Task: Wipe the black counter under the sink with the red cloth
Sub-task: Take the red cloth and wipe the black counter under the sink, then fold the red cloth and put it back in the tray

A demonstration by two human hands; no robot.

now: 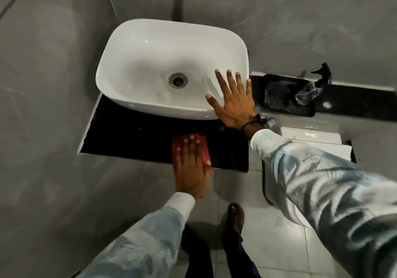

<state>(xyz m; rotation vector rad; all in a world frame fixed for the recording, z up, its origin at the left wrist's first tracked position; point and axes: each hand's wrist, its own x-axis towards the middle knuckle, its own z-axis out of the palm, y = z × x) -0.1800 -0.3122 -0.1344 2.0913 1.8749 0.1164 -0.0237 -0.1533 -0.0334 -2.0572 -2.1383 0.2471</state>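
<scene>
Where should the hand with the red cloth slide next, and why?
Probably sideways along the black counter, toward its left end. The left hand presses the red cloth flat near the front edge, and a long bare stretch lies to its left. The right hand rests on the sink.

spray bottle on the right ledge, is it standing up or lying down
Lying down. The clear spray bottle rests on its side on the dark mat, its dark trigger head pointing toward the wall.
</scene>
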